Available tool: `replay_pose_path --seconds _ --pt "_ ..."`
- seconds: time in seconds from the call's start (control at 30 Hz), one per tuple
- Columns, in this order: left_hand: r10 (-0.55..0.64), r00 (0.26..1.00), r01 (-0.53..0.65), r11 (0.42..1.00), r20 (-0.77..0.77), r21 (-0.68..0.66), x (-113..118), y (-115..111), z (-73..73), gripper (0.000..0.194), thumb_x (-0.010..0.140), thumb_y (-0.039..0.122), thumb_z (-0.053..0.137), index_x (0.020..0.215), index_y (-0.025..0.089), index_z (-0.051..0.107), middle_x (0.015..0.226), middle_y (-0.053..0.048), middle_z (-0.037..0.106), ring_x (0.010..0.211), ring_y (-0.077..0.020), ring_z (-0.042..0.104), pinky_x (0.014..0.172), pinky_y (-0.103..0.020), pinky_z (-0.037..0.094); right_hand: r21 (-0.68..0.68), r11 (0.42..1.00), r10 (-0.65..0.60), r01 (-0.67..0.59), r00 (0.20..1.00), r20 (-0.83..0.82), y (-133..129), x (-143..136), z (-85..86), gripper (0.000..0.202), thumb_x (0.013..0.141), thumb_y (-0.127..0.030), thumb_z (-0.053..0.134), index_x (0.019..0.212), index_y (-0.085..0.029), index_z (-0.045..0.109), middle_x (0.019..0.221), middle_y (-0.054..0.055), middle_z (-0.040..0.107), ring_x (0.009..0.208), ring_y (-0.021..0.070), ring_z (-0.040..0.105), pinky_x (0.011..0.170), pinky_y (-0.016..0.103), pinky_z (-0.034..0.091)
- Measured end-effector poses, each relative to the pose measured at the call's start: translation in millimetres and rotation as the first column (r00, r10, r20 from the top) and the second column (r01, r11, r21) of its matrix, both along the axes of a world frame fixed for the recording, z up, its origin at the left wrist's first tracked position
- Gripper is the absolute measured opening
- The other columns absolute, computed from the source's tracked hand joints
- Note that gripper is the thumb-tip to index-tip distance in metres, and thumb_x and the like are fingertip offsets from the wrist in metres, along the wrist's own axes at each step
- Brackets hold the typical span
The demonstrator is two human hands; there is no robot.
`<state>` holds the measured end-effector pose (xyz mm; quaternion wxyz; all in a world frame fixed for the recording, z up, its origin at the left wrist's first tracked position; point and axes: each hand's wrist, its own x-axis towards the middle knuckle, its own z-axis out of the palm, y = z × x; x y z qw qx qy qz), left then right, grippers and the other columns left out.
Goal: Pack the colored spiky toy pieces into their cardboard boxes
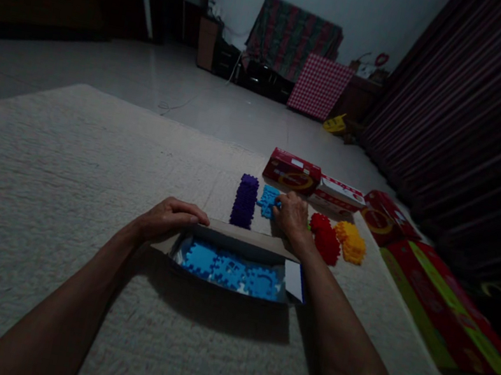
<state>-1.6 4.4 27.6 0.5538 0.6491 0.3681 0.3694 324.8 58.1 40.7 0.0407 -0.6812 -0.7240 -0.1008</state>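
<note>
Blue pieces (pixel 269 201) lie against the half-curled right hand (pixel 292 216), grip unclear; the left hand (pixel 169 218) clasps the box (pixel 246 236).

Illumination: dim and cool, source outside the view. Floor tiles (pixel 144 75) reflect a faint sheen. Soft shadows fall on the woven mat (pixel 62 180). Curtain (pixel 477 111) detail sinks toward black. Overall definition: slightly soft; wide-angle stretching at the edges.

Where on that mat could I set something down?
Left of the purple stack and left hand, the mat is widely bare; also on the near side of the open box. Crowded: that stack to the yellow pieces, around the right hand.
</note>
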Motion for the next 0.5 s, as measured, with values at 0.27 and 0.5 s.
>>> replay_pose_path --seconds 0.27,0.5 --pt "-0.010 1.000 0.010 1.000 -0.002 -0.001 0 0 3.8 0.015 0.074 0.027 0.073 0.081 0.020 0.083 0.092 -0.011 0.079 0.094 -0.0241 0.070 0.091 -0.037 0.052 0.052 0.998 0.029 -0.023 0.992 -0.121 -2 5 5.9 0.023 0.091 -0.022 0.058 0.107 -0.017 0.073 0.114 0.015 0.068 0.107 0.0276 0.061 0.089 0.038 0.041" --pt "0.011 1.000 -0.011 1.000 -0.008 0.003 0 0 2.0 0.015 0.073 0.027 0.071 0.080 0.020 0.083 0.092 -0.010 0.080 0.095 -0.0235 0.070 0.092 -0.037 0.052 0.329 0.936 0.283 -0.124 0.821 -0.495 -59 8 58.7 0.012 0.083 -0.022 0.062 0.090 -0.018 0.071 0.091 0.008 0.073 0.085 0.0216 0.066 0.079 0.033 0.048"
